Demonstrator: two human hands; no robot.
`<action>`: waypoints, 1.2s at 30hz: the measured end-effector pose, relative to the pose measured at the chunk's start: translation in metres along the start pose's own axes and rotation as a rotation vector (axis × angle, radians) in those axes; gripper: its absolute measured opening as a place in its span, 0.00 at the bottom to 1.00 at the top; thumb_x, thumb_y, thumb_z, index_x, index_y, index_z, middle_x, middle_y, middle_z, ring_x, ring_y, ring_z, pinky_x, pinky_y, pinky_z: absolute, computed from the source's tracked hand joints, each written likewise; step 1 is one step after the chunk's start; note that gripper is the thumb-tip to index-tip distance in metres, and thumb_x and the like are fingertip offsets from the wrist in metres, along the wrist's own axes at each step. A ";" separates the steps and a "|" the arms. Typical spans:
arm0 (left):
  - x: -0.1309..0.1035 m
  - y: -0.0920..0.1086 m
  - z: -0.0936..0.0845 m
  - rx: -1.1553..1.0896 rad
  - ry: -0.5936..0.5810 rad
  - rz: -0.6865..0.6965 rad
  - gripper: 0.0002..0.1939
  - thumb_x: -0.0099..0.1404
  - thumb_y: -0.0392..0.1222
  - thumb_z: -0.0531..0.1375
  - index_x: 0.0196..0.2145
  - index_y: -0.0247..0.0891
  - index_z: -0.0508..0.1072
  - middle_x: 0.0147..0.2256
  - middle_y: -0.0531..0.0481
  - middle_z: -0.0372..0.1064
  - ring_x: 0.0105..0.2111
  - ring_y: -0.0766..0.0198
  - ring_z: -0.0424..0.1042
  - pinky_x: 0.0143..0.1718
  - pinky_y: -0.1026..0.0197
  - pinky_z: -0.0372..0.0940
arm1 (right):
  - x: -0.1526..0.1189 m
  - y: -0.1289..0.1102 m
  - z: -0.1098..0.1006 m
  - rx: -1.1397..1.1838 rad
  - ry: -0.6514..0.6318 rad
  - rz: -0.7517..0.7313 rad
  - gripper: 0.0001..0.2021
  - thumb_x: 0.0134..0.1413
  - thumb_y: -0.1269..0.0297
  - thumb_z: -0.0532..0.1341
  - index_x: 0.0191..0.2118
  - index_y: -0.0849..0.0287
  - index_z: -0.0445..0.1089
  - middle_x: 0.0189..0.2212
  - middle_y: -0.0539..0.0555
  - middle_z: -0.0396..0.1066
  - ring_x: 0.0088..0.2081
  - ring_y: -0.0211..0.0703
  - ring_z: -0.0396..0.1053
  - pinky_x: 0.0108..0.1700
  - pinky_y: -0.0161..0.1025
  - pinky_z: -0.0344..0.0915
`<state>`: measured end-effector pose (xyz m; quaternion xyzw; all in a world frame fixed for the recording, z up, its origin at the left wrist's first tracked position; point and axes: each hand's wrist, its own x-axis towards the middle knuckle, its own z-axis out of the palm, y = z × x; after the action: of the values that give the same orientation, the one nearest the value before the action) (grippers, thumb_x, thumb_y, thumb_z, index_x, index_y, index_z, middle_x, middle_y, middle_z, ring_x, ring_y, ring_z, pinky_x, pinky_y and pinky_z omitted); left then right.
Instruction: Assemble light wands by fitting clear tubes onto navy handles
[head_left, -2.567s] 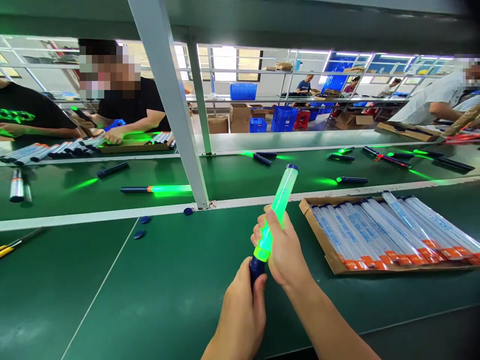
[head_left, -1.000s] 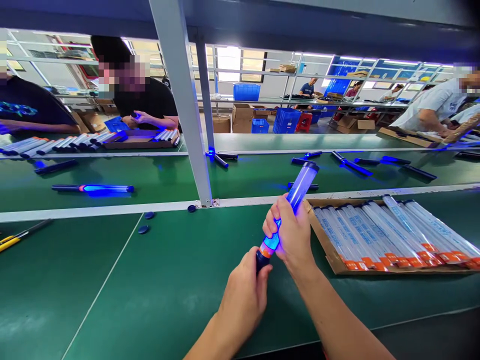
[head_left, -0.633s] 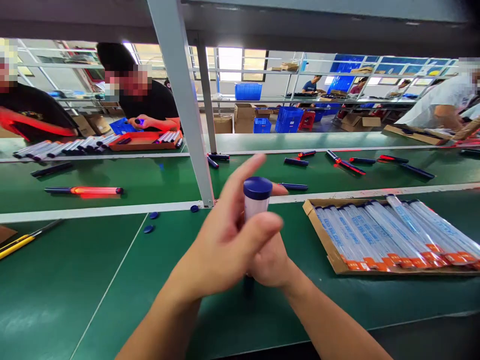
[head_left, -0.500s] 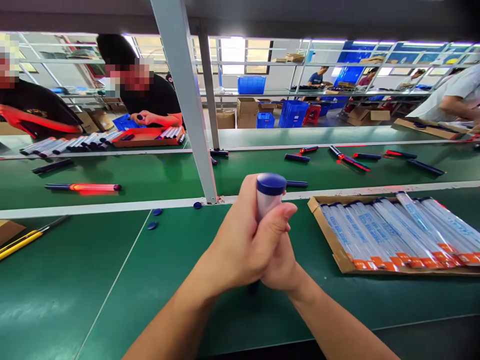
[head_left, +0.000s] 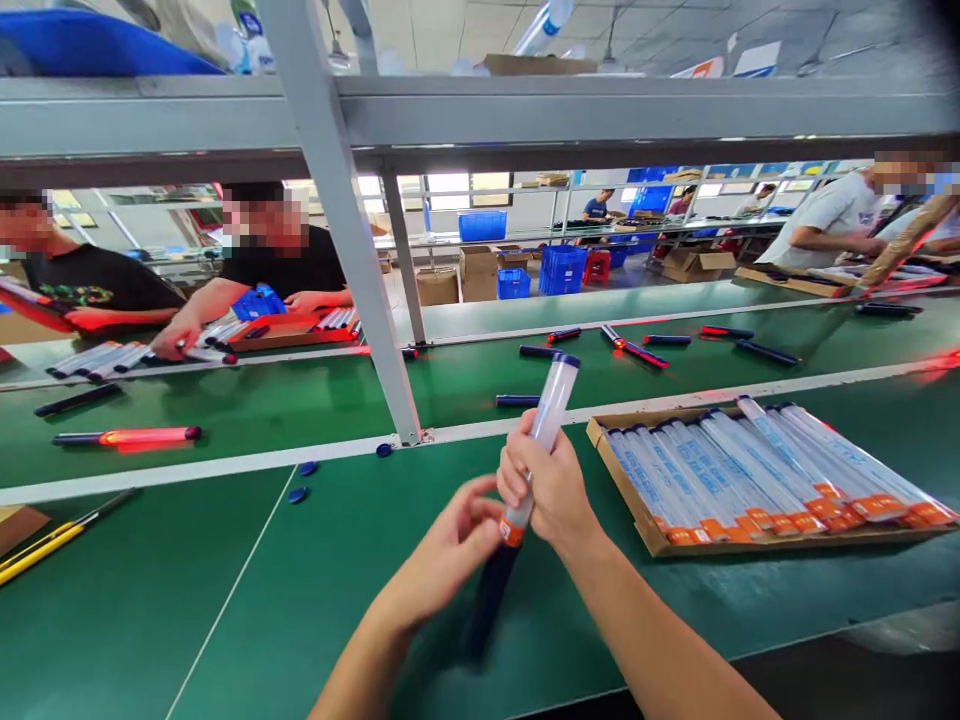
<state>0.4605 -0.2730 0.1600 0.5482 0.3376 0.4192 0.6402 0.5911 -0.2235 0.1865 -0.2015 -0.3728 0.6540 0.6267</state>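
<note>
A light baton [head_left: 555,395] with a clear tube, a dark blue end cap, an orange band and a dark handle slants in front of me. My right hand [head_left: 553,485] is wrapped round the middle of its clear tube. My left hand [head_left: 450,550] is beside the orange band with its fingers loosely bent and apart; its thumb tip is at the band, and I cannot tell whether it touches. The handle points down towards the green bench [head_left: 315,600] and is blurred at its lower end.
A cardboard tray [head_left: 656,545] of clear tubes with orange ends lies at right. Blue caps [head_left: 298,495] and a yellow cutter [head_left: 41,555] are at left. A white post [head_left: 367,300] rises from the bench. Batons [head_left: 150,437] lie along the middle strip; co-workers [head_left: 277,250] stand beyond.
Both hands were clasped round the upright baton; now my left hand has come off it and lower. The baton has tilted and shows more length. The view has tipped upward.
</note>
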 end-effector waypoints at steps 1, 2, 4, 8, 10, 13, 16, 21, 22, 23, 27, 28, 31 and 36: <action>-0.005 -0.011 0.005 -0.067 -0.067 -0.123 0.29 0.63 0.63 0.62 0.50 0.38 0.65 0.33 0.49 0.71 0.31 0.60 0.75 0.33 0.58 0.71 | 0.002 -0.004 -0.001 0.063 0.020 0.022 0.12 0.53 0.66 0.65 0.37 0.52 0.58 0.17 0.36 0.55 0.13 0.30 0.49 0.12 0.27 0.53; -0.008 -0.020 0.011 -0.093 -0.099 -0.225 0.26 0.62 0.64 0.61 0.44 0.38 0.65 0.26 0.54 0.67 0.22 0.64 0.71 0.24 0.62 0.68 | 0.004 -0.006 -0.002 0.103 0.036 0.046 0.12 0.53 0.66 0.65 0.37 0.52 0.58 0.17 0.37 0.54 0.13 0.29 0.48 0.12 0.27 0.52; -0.010 -0.029 0.024 -0.003 -0.044 -0.339 0.23 0.64 0.65 0.57 0.38 0.41 0.62 0.20 0.61 0.58 0.13 0.69 0.57 0.13 0.67 0.55 | 0.007 -0.007 -0.005 0.125 0.087 0.066 0.12 0.52 0.66 0.65 0.35 0.53 0.58 0.17 0.37 0.53 0.14 0.28 0.46 0.11 0.26 0.50; 0.005 -0.031 0.034 0.512 0.254 -0.257 0.15 0.67 0.55 0.57 0.36 0.41 0.65 0.22 0.56 0.64 0.18 0.65 0.60 0.19 0.64 0.54 | 0.013 0.006 -0.012 0.058 0.222 0.004 0.12 0.55 0.64 0.64 0.31 0.54 0.57 0.16 0.37 0.51 0.14 0.28 0.46 0.12 0.26 0.50; 0.014 -0.031 0.032 0.674 0.353 -0.164 0.13 0.65 0.52 0.59 0.31 0.41 0.65 0.28 0.50 0.69 0.25 0.62 0.65 0.26 0.62 0.56 | 0.017 0.012 -0.018 0.018 0.279 -0.033 0.12 0.55 0.64 0.63 0.31 0.54 0.57 0.15 0.37 0.52 0.13 0.29 0.47 0.12 0.27 0.51; 0.018 -0.033 0.030 0.602 0.300 -0.225 0.13 0.65 0.52 0.59 0.33 0.41 0.65 0.25 0.52 0.68 0.22 0.64 0.63 0.23 0.63 0.55 | 0.021 0.014 -0.026 0.019 0.276 -0.011 0.12 0.55 0.64 0.63 0.30 0.54 0.56 0.17 0.38 0.54 0.14 0.28 0.48 0.12 0.27 0.51; 0.014 -0.034 0.033 0.166 0.091 -0.413 0.16 0.66 0.58 0.58 0.37 0.42 0.62 0.17 0.63 0.57 0.12 0.70 0.51 0.13 0.67 0.52 | 0.022 0.007 -0.033 0.130 0.128 0.077 0.13 0.54 0.66 0.63 0.30 0.54 0.55 0.18 0.39 0.55 0.14 0.28 0.47 0.12 0.26 0.50; 0.007 -0.043 0.045 -0.425 -0.128 -0.419 0.24 0.63 0.60 0.63 0.27 0.42 0.56 0.14 0.65 0.49 0.09 0.77 0.44 0.09 0.72 0.51 | 0.021 -0.001 -0.035 0.326 -0.035 0.182 0.11 0.54 0.68 0.64 0.35 0.54 0.59 0.18 0.38 0.54 0.14 0.27 0.42 0.11 0.24 0.46; 0.006 -0.045 0.047 -0.468 -0.147 -0.407 0.25 0.62 0.60 0.64 0.27 0.42 0.55 0.15 0.65 0.49 0.09 0.77 0.44 0.09 0.72 0.50 | 0.021 -0.002 -0.036 0.334 -0.051 0.187 0.10 0.55 0.68 0.64 0.35 0.54 0.59 0.18 0.38 0.53 0.14 0.27 0.42 0.11 0.24 0.46; 0.006 -0.046 0.048 -0.492 -0.156 -0.394 0.25 0.62 0.59 0.64 0.28 0.42 0.54 0.15 0.65 0.49 0.09 0.78 0.44 0.09 0.72 0.50 | 0.022 -0.003 -0.037 0.329 -0.064 0.185 0.11 0.55 0.68 0.64 0.35 0.54 0.59 0.18 0.38 0.53 0.14 0.27 0.42 0.11 0.25 0.46; 0.038 -0.034 0.033 0.017 -0.148 -0.293 0.23 0.67 0.67 0.51 0.32 0.44 0.55 0.18 0.64 0.50 0.10 0.74 0.48 0.11 0.68 0.56 | 0.025 -0.018 -0.060 0.050 -0.067 0.104 0.15 0.58 0.56 0.66 0.47 0.53 0.65 0.28 0.44 0.66 0.22 0.32 0.64 0.23 0.31 0.66; 0.057 -0.027 0.023 0.324 -0.100 -0.249 0.22 0.69 0.65 0.49 0.34 0.43 0.57 0.20 0.62 0.54 0.12 0.72 0.55 0.15 0.66 0.61 | 0.027 -0.025 -0.071 -0.108 -0.015 0.051 0.20 0.58 0.52 0.66 0.52 0.52 0.64 0.34 0.48 0.70 0.30 0.37 0.71 0.31 0.36 0.71; 0.135 -0.001 -0.021 1.008 0.146 -0.124 0.15 0.71 0.53 0.54 0.45 0.39 0.64 0.36 0.49 0.70 0.34 0.61 0.73 0.37 0.57 0.70 | 0.027 -0.049 -0.112 -0.542 0.263 -0.126 0.31 0.57 0.45 0.64 0.61 0.53 0.61 0.48 0.58 0.71 0.45 0.48 0.74 0.46 0.46 0.72; 0.247 0.014 -0.093 1.413 0.241 -0.159 0.17 0.69 0.46 0.60 0.52 0.36 0.70 0.54 0.42 0.67 0.52 0.52 0.69 0.53 0.43 0.66 | 0.007 -0.078 -0.172 -0.766 0.442 -0.180 0.28 0.56 0.41 0.62 0.55 0.57 0.68 0.46 0.61 0.74 0.43 0.51 0.75 0.43 0.47 0.73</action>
<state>0.4786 -0.0094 0.1646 0.7549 0.6353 0.1103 0.1194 0.7679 -0.1817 0.1358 -0.5203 -0.4613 0.3532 0.6259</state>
